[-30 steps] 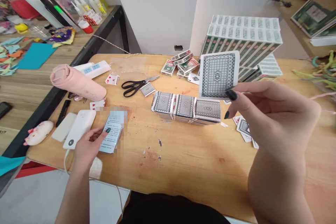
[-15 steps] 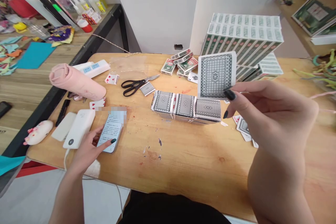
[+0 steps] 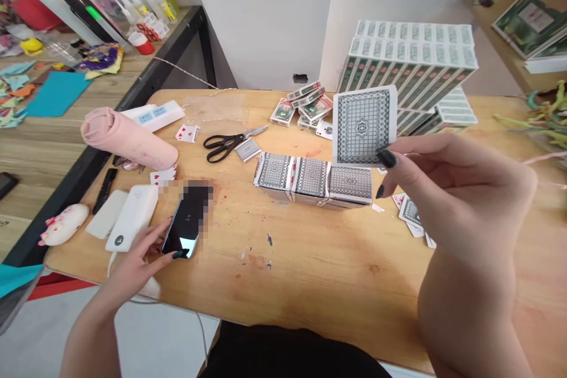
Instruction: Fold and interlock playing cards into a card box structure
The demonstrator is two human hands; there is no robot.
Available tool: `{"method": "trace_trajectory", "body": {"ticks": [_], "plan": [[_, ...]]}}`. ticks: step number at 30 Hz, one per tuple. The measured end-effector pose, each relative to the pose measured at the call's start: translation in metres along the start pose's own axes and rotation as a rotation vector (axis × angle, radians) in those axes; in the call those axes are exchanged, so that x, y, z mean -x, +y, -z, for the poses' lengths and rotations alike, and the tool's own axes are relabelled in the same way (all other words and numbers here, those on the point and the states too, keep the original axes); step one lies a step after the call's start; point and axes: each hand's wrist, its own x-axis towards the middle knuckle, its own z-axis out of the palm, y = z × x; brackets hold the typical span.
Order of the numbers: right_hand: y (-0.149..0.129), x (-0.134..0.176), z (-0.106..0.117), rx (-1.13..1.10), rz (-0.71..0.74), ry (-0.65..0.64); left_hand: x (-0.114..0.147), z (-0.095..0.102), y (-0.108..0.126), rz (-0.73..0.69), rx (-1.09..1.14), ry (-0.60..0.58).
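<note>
My right hand (image 3: pixel 425 183) pinches a playing card (image 3: pixel 364 127) between thumb and fingers, its grey patterned back facing me. Behind and below this raised card stands a row of three card bundles (image 3: pixel 312 177) wrapped with white bands, patterned backs on top. At the left, a smartphone (image 3: pixel 183 221) lies on the table, its screen mostly dark. My left hand (image 3: pixel 144 251) grips the phone's near end, thumb over the bottom edge and fingers along the left side. Loose playing cards (image 3: pixel 410 215) lie partly hidden behind my right wrist.
A tall stack of boxed card decks (image 3: pixel 410 53) rises at the back right. Several loose deck boxes (image 3: pixel 305 107), black scissors (image 3: pixel 225 144), a pink roll (image 3: pixel 128 139) and a white power bank (image 3: pixel 133 215) with a cable are on the wooden table (image 3: pixel 283 283).
The phone's screen has gone from a bright page of text to mostly dark. My left thumb has slid down to the phone's bottom edge. My right hand keeps the card in place.
</note>
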Motion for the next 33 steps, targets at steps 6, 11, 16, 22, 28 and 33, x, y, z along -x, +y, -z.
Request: {"method": "trace_trajectory", "body": {"ticks": [6,11,16,22,28,33], "plan": [[0.002,0.001,0.001,-0.012,0.028,0.0,0.0,-0.004,0.006,0.022,-0.017,0.052],[0.002,0.0,0.002,-0.021,0.026,-0.003,-0.003,-0.009,0.011,0.025,-0.054,0.106],[0.0,0.0,0.003,-0.013,0.003,-0.015,-0.006,-0.012,0.012,0.017,-0.095,0.137],[0.0,0.0,0.002,0.002,0.01,-0.01,-0.006,-0.012,0.009,0.032,-0.078,0.117],[0.0,-0.001,0.002,-0.008,0.005,-0.022,-0.007,-0.015,0.001,0.032,-0.094,0.101],[0.001,-0.001,0.003,0.007,-0.007,-0.023,-0.008,-0.017,-0.002,0.017,-0.082,0.1]]}}
